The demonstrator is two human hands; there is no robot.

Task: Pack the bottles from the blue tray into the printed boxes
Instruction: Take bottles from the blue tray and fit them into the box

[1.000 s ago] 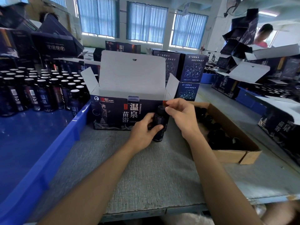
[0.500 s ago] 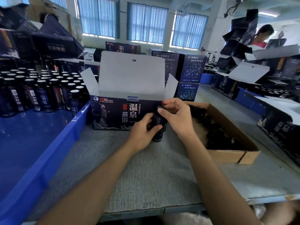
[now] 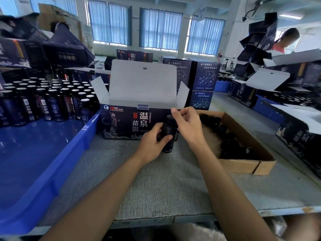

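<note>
Landmark: open printed box (image 3: 133, 124) on the grey table (image 3: 156, 180).
Bottle (image 3: 168, 134): upright, just in front of the box's right end.
Left hand (image 3: 152, 143): wrapped around the bottle.
Right hand (image 3: 187, 126): fingers curled at the cap, possibly pinching it.
Blue tray (image 3: 52, 171): left of the box, more bottles inside.

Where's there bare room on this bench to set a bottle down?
The grey mat between the blue tray and the cardboard box is bare. The tray's near floor is bare too. Its far end is crowded with bottles, and the cardboard box holds caps.
</note>
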